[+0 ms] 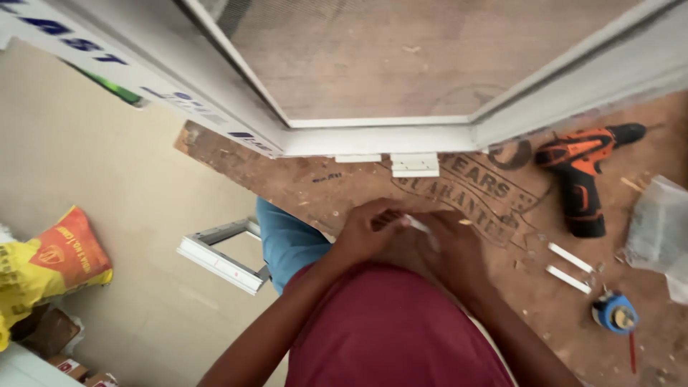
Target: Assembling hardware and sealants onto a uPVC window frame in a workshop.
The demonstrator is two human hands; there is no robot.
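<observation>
My left hand (365, 233) and my right hand (448, 247) are together over the plywood board (344, 179), just in front of my body. Between them they pinch a small white strip (418, 225), with a small dark piece at my left fingers. Beyond the hands lies a white window frame with mesh (380, 136), and a white hinge (414, 165) sits at its near edge. What the fingers hide I cannot make out.
An orange and black cordless drill (582, 172) lies at the right. Two short white strips (570, 269), a blue tape roll (615, 313) and a clear plastic bag (659, 229) sit nearby. A small white frame piece (222, 258) and an orange-yellow sack (50, 265) rest on the floor at left.
</observation>
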